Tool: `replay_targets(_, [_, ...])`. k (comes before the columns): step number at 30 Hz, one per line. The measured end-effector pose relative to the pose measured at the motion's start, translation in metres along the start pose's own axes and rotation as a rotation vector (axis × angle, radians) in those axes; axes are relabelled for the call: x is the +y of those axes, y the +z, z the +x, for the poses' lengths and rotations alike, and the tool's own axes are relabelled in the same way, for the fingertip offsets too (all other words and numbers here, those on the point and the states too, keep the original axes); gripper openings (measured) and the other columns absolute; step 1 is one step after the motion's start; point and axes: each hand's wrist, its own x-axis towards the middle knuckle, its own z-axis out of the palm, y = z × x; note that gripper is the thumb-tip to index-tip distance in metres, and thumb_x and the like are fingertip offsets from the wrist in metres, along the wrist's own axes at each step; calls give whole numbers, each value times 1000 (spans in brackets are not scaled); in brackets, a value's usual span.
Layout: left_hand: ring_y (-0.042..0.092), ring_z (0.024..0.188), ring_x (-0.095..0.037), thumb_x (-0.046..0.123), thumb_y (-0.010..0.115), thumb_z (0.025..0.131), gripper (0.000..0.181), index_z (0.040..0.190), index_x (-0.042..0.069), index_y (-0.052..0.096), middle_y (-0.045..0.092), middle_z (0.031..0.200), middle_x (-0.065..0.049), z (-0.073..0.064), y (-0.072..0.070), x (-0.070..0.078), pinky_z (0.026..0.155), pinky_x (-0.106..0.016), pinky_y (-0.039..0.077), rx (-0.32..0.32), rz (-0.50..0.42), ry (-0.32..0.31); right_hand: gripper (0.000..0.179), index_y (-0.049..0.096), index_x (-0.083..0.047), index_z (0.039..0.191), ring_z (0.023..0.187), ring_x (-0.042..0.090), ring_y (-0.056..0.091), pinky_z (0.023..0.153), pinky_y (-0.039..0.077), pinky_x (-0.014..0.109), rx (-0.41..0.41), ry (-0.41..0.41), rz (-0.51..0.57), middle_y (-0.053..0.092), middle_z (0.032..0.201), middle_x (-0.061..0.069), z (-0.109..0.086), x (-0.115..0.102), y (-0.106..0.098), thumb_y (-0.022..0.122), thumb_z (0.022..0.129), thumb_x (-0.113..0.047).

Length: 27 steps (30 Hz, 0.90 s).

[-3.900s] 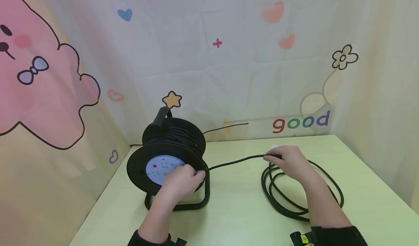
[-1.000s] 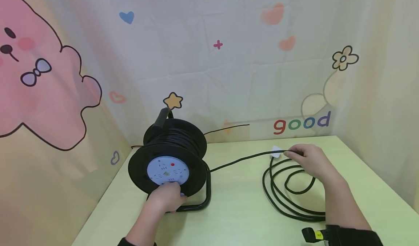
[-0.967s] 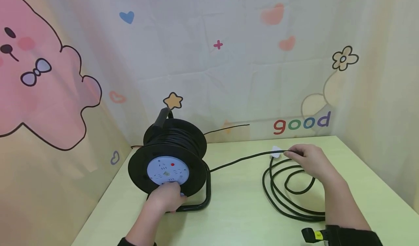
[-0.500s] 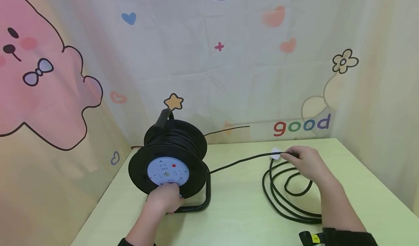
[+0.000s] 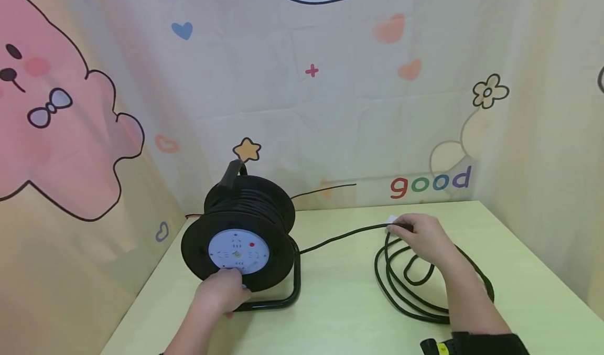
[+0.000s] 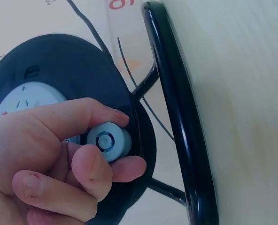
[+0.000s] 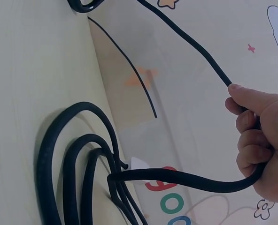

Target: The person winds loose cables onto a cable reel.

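Observation:
A black cable reel [image 5: 194, 247] with a round white socket panel [image 5: 238, 250] stands at the left of the table on a tubular frame [image 5: 298, 276]. At the reel's lower front, my left hand [image 5: 220, 292] grips its light-coloured crank knob [image 6: 111, 140], which sits between the fingers in the left wrist view. From the reel, a black cable [image 5: 344, 235] runs right to my right hand [image 5: 421, 234]. In the right wrist view, my fingers are curled round this cable, raised off the table. Below that hand lie loose cable loops [image 5: 381, 276], partly hidden by my forearm.
A white plug [image 5: 391, 219] shows just behind my right hand. The pale green table [image 5: 344, 302] backs onto a printed curtain [image 5: 283, 82]. A thin dark wire [image 5: 325, 189] runs along the curtain behind the reel.
The reel has turned, its red dot moving from left to upper right of the panel. My left hand moved down and left with the knob; my right hand went right, then back left.

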Motion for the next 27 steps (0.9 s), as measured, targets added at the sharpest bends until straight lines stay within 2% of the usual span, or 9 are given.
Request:
replay_targets(7, [53,40,-15,24,64,83,22,71,9,54,53,63,-4,-7,-9,-18,46,-33,42,30,-60,-29,14,69,-16,90,72,14,55,65,47,37,-13,-17,0,64,81,-5,5,-13,15,66,92,-29])
replay_targets(19, [49,37,-17,22,65,79,25,60,8,54,53,45,-2,-16,-29,-43,42,-30,37,65,-137,-63,9,71,-19,89,73,13,56,64,49,35,-39,-51,52,65,81,-8,11,-34,40,68,90,-28])
replay_targets(27, [49,40,-18,21,61,77,25,58,8,53,53,44,-2,-22,-45,-57,44,-32,36,114,-181,-94,5,72,-19,87,69,11,56,62,50,34,-49,-100,104,66,80,-6,16,-48,54,70,88,-24])
